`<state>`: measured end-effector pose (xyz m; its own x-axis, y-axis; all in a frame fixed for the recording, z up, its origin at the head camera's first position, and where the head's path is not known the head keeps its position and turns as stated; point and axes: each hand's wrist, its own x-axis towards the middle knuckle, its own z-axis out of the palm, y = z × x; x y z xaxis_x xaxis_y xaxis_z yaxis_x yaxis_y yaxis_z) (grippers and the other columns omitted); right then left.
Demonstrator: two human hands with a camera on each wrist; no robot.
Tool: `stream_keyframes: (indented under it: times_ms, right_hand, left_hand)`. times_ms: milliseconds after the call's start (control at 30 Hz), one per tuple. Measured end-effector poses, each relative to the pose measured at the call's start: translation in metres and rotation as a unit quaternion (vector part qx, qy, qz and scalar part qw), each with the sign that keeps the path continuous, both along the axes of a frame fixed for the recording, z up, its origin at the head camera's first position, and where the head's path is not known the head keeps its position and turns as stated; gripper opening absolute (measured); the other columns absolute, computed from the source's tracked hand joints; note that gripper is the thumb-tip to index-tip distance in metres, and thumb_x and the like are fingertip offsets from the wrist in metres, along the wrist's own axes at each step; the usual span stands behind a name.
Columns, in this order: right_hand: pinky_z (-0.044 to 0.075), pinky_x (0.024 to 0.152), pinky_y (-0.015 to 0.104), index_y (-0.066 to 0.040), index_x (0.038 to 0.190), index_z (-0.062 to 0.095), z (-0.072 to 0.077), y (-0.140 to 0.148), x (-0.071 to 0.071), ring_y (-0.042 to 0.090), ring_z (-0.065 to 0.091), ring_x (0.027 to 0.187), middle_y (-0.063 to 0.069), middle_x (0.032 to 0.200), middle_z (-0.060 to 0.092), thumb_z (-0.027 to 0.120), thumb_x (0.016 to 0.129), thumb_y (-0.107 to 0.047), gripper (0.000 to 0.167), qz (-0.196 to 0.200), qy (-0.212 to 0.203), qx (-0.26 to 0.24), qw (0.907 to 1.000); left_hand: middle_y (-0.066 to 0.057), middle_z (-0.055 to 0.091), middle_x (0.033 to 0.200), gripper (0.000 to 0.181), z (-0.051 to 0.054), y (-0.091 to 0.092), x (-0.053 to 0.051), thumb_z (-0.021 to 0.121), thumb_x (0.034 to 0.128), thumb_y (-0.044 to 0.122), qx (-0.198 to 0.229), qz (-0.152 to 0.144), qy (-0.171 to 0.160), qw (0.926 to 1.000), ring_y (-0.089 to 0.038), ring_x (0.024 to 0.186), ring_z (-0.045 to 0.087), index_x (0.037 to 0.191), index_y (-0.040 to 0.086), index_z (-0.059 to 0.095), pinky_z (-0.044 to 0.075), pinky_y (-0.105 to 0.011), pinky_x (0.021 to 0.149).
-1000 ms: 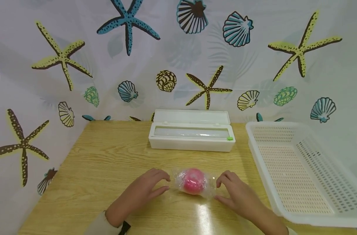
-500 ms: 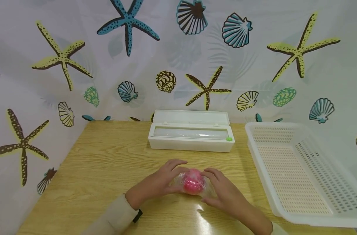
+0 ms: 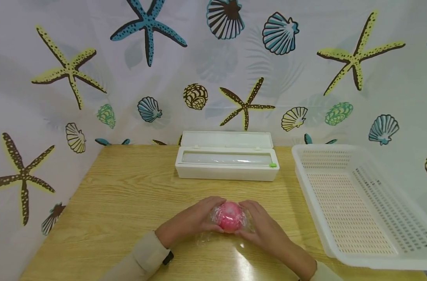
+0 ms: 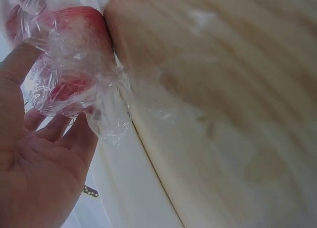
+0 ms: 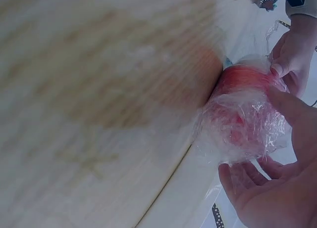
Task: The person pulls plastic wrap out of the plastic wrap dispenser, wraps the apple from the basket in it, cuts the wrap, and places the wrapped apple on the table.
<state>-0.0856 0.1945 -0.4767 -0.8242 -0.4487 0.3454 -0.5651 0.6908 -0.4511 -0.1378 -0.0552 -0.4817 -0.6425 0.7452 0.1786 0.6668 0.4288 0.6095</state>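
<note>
A pink round object [image 3: 229,217], wrapped in crumpled clear plastic film, rests on the wooden table between both hands. My left hand [image 3: 195,218] holds its left side, thumb at the near side and fingers at the far side. Opposite it, my right hand [image 3: 267,230] grips the right side with curled fingers and thumb. The left wrist view shows loose film [image 4: 111,114] hanging from the object beside the fingers. From the right wrist, film [image 5: 242,124] bunches between thumb and fingers. What kind of thing is inside the wrap I cannot tell.
Behind the hands stands a long white film dispenser box [image 3: 227,173], lid raised, a roll inside and a green slider [image 3: 273,165] at its right end. On the right lies a white perforated plastic basket [image 3: 350,210]. A seashell-patterned cloth [image 3: 178,70] hangs behind the wooden table [image 3: 129,187].
Both hands have come inward from either side and now hold the wrapped pink object. The film ends that stuck out sideways are now pressed in close to it.
</note>
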Motion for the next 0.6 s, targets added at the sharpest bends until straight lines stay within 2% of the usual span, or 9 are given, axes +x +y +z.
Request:
stream_keyframes:
  times_ms: [167, 333, 467, 600]
  right_hand:
    - [0.041, 0.098, 0.035, -0.006, 0.127, 0.049, -0.001, -0.002, -0.001, 0.016, 0.045, 0.119, 0.004, 0.126, 0.050, 0.077, 0.074, -0.037, 0.067, -0.004, -0.027, -0.010, 0.9996]
    - [0.042, 0.097, 0.034, -0.009, 0.124, 0.051, 0.001, -0.003, -0.002, 0.014, 0.048, 0.116, 0.000, 0.123, 0.052, 0.080, 0.072, -0.034, 0.064, -0.009, -0.058, -0.030, 0.9978]
    - [0.043, 0.095, 0.037, -0.013, 0.122, 0.054, 0.007, -0.001, 0.000, 0.014, 0.050, 0.114, -0.004, 0.120, 0.054, 0.081, 0.070, -0.034, 0.063, -0.010, -0.071, -0.063, 0.9954]
    - [0.043, 0.095, 0.041, -0.019, 0.126, 0.052, 0.016, 0.004, 0.003, 0.015, 0.048, 0.116, -0.007, 0.123, 0.051, 0.077, 0.073, -0.040, 0.062, -0.007, -0.077, -0.102, 0.9918]
  left_hand:
    - [0.005, 0.045, 0.134, 0.077, -0.001, 0.001, 0.000, 0.069, 0.0758, 0.048, -0.012, 0.011, -0.031, 0.9994, -0.010, 0.123, 0.041, 0.138, 0.016, 0.037, 0.037, -0.030, 0.101]
    - [0.004, 0.045, 0.133, 0.077, -0.001, 0.004, -0.001, 0.072, 0.0757, 0.045, -0.008, 0.009, -0.048, 0.9988, -0.011, 0.122, 0.042, 0.137, 0.016, 0.037, 0.038, -0.031, 0.100]
    - [0.005, 0.048, 0.130, 0.075, 0.002, 0.005, 0.002, 0.074, 0.0741, 0.045, 0.019, 0.016, -0.075, 0.9969, -0.009, 0.118, 0.046, 0.135, 0.017, 0.040, 0.041, -0.029, 0.097]
    - [0.006, 0.050, 0.125, 0.073, 0.012, 0.005, 0.007, 0.076, 0.0732, 0.045, 0.062, 0.029, -0.109, 0.9917, -0.010, 0.110, 0.051, 0.134, 0.021, 0.042, 0.046, -0.026, 0.088]
